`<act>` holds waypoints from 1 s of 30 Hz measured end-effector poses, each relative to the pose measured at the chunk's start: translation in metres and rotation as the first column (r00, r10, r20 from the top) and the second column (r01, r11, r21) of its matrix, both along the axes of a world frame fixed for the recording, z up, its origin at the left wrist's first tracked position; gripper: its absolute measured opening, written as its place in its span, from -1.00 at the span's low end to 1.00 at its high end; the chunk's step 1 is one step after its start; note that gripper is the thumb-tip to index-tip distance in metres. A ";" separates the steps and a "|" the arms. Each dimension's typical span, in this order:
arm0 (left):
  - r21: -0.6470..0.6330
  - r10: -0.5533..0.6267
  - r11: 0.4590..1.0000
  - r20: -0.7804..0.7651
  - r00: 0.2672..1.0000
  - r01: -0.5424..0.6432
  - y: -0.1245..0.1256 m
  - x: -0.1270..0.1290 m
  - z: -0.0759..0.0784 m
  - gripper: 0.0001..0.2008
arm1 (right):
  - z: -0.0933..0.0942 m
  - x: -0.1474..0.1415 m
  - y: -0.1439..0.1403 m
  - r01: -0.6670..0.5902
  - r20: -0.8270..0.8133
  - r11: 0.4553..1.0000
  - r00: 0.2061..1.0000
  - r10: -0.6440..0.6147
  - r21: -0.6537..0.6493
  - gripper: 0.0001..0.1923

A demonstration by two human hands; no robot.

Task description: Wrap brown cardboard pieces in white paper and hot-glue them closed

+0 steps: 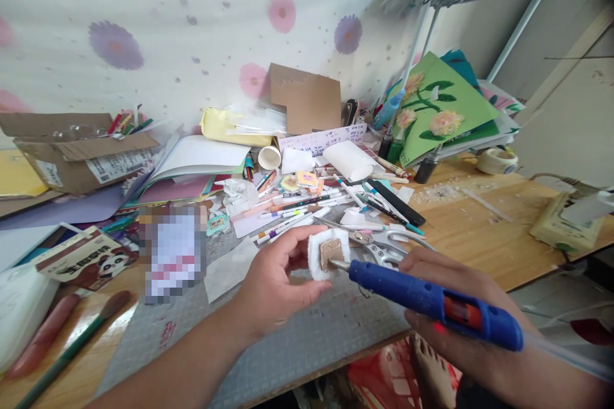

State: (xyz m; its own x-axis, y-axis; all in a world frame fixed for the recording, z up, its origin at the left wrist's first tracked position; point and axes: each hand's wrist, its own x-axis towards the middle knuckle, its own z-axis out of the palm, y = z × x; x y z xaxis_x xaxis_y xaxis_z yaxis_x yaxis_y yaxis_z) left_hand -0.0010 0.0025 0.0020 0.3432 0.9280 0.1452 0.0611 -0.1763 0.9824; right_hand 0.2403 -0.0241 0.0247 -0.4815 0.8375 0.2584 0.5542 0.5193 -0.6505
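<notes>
My left hand pinches a small white padded square with a brown cardboard patch in its middle, held above the grey cutting mat. My right hand grips a blue hot glue gun. Its metal nozzle touches the brown patch on the lower right side. A clear glue stick pokes out of the gun's back end toward the lower right.
Scissors lie just behind the hands. Pens, markers and paper scraps cover the desk's middle. A cardboard box sits at left, a panda-print carton nearer, a tape roll and green flower card at right.
</notes>
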 end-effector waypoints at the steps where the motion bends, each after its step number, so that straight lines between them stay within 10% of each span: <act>1: -0.001 -0.002 1.000 0.001 1.000 0.002 0.000 0.000 0.000 -0.49 | 0.000 0.001 0.001 -0.002 0.017 1.000 1.000 0.002 0.001 -0.89; 30: 0.016 0.041 0.999 -0.051 0.998 -0.040 0.000 0.000 0.000 -0.48 | 0.004 -0.005 0.001 -0.014 -0.002 0.999 1.000 0.014 0.030 -0.89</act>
